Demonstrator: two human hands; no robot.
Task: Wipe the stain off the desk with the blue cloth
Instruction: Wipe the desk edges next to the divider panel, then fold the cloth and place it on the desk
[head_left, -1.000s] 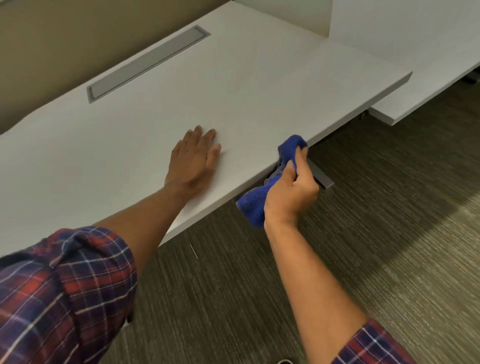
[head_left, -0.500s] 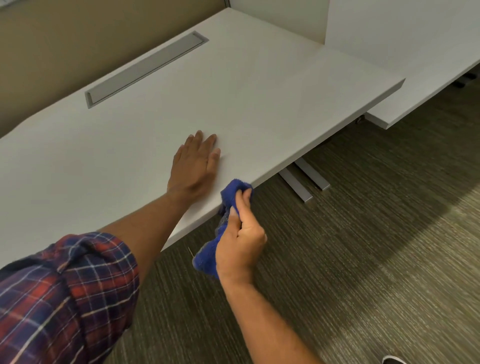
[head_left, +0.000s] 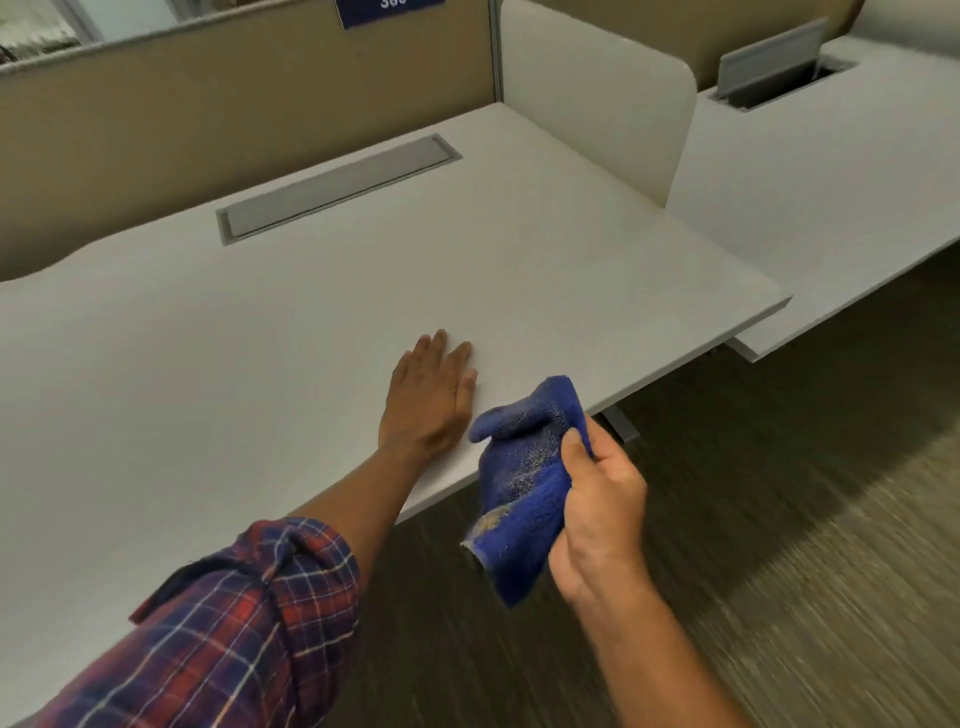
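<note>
I am pressing my left hand (head_left: 434, 400) flat, fingers spread, on the white worktop (head_left: 260, 332). My right hand (head_left: 597, 512) is squeezing the blue cloth (head_left: 524, 478) tight, just off the worktop's front edge.

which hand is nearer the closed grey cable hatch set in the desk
Left. The left hand lies flat on the desk, in front of the hatch. The right hand holds the blue cloth off the desk's front edge, farther away.

The left arm wears a red-and-navy plaid sleeve (head_left: 228, 629) with thin white lines, rolled up.
</note>
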